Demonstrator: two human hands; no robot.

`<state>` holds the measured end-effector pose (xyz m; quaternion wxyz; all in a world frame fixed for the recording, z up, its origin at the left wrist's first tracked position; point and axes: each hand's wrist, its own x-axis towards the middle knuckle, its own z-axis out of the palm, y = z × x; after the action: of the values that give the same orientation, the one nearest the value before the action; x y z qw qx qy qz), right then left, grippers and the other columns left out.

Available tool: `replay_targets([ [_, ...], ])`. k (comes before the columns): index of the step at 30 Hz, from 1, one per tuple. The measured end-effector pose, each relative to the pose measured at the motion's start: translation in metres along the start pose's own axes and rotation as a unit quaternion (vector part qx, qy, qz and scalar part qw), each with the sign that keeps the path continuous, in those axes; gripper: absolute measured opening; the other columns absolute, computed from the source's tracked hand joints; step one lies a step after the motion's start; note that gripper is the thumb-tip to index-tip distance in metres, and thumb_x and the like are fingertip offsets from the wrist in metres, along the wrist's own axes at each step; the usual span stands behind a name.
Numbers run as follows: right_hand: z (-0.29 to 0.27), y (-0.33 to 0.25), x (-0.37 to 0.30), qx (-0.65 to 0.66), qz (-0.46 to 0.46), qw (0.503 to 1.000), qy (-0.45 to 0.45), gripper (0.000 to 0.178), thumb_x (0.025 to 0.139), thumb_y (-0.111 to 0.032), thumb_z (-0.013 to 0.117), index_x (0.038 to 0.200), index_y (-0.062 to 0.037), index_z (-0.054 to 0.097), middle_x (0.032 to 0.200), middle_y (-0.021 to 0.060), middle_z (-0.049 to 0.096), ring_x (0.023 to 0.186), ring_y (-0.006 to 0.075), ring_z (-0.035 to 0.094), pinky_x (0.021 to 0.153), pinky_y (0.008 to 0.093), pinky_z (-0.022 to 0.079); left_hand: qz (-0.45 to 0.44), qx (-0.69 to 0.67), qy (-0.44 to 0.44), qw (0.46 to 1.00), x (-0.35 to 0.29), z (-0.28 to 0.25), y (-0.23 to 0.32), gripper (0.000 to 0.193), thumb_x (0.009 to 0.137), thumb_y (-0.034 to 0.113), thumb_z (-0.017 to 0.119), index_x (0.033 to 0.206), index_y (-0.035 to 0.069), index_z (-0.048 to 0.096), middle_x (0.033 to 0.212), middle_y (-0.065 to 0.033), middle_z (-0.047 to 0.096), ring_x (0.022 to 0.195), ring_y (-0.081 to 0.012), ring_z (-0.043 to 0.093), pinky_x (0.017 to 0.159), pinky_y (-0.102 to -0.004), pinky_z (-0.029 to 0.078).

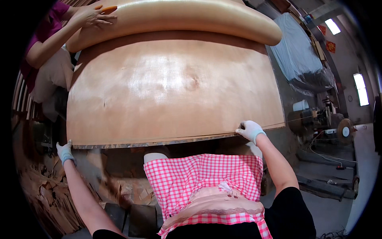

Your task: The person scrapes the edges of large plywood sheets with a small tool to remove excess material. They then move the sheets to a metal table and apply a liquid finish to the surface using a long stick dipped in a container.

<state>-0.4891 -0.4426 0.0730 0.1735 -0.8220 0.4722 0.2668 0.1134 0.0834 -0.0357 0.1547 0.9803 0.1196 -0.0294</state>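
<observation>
A wide, pale wood veneer sheet (159, 95) lies flat before me, its near edge slightly bowed. Toward the right of that edge, my right hand (250, 131), in a white glove, pinches the veneer between thumb and fingers. My left hand (65, 152), also gloved, is at the near left corner, with thumb and fingers apart and the thumb against the sheet's edge. Across the far side a large rolled part of the veneer (175, 20) curves up. Beneath the near edge, a dark, uneven strip shows.
At the far left a co-worker's hand (97, 18) rests on the roll, with an orange object (108, 10) by it. Torn veneer scraps (51, 195) pile at the lower left. On the right are a plastic-covered stack (296, 51), a white bucket (301, 105) and machinery with cables (330, 131).
</observation>
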Motion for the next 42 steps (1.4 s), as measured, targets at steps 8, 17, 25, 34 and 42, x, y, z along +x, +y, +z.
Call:
replay_targets([
  [8,0.003,-0.004,0.004,-0.007,0.042,0.999,-0.021,0.038,0.08,-0.04,0.066,0.094,-0.0046,0.068,0.093,0.017,0.069,0.09,0.0335,0.065,0.081,0.0418,0.05,-0.01,-0.09,-0.015,0.996,0.021,0.028,-0.025,0.09,0.071,0.027,0.083,0.142,-0.001,0.036,0.139,-0.023,0.047,0.125,-0.0306,0.049,0.105,-0.0355,0.038],
  [17,0.023,-0.018,0.045,0.036,-0.075,0.996,-0.011,0.04,0.074,-0.038,0.066,0.089,-0.0018,0.07,0.092,0.0223,0.067,0.089,0.0362,0.065,0.08,0.0428,0.051,-0.153,-0.359,-0.069,0.918,0.073,-0.02,-0.109,0.081,0.078,0.055,0.072,0.124,-0.01,0.055,0.129,-0.0154,0.057,0.113,-0.0272,0.053,0.099,-0.0369,0.041],
  [25,0.018,0.021,0.027,0.012,-0.062,0.997,0.041,0.034,0.071,-0.032,0.069,0.078,0.0013,0.068,0.076,0.021,0.067,0.074,0.0333,0.067,0.071,0.041,0.052,0.386,-0.043,0.149,0.909,-0.232,0.003,0.139,0.067,0.085,0.043,0.058,0.13,-0.006,0.048,0.135,-0.0258,0.048,0.128,-0.0397,0.041,0.109,-0.0511,0.023],
  [34,0.036,0.037,0.035,0.096,-0.029,0.995,0.023,0.027,0.071,-0.024,0.074,0.075,0.0021,0.067,0.067,0.0159,0.065,0.06,0.0223,0.063,0.059,0.0363,0.049,0.432,0.037,-0.025,0.901,-0.278,0.054,0.159,0.073,0.09,0.049,0.046,0.14,-0.005,0.038,0.151,-0.0238,0.026,0.143,-0.0356,0.02,0.117,-0.0489,0.01],
  [42,0.025,0.018,0.027,0.106,-0.022,0.994,0.024,0.024,0.073,-0.019,0.075,0.075,0.0027,0.066,0.061,0.009,0.059,0.056,0.0157,0.054,0.054,0.0342,0.045,0.224,0.121,0.063,0.965,-0.166,0.034,0.077,0.068,0.095,0.047,0.039,0.14,-0.004,0.038,0.151,-0.0218,0.029,0.142,-0.0339,0.024,0.116,-0.049,0.012],
])
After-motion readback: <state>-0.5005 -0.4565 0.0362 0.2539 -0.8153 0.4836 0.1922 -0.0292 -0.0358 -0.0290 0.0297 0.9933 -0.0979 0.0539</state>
